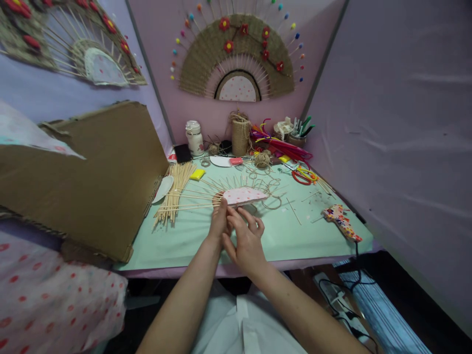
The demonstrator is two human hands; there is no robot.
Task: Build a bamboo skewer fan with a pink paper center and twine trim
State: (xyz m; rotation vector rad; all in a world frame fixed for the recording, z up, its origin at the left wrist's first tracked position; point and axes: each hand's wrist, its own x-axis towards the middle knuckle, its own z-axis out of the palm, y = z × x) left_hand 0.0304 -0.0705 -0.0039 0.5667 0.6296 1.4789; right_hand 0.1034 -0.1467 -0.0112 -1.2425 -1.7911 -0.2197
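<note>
My left hand [219,221] pinches the left end of a small fan frame, its thumb on top. The frame has a half-round base [243,196] covered in white cloth with pink dots. Thin bamboo sticks [199,194] spread out from its curved edge to the left and away from me. My right hand [248,243] is close beside the left one, below the base, with fingers bent and apart. Nothing shows in it. Its fingertips come near the left hand's fingers; whether they touch is hard to tell.
A bundle of bamboo sticks [176,194] lies left, beside a cardboard panel [92,182]. Twine [262,159], scissors [302,177] and a jar [194,138] are farther back. A cloth-covered glue gun [342,222] rests right, its cord over the edge. A finished fan [236,54] hangs behind.
</note>
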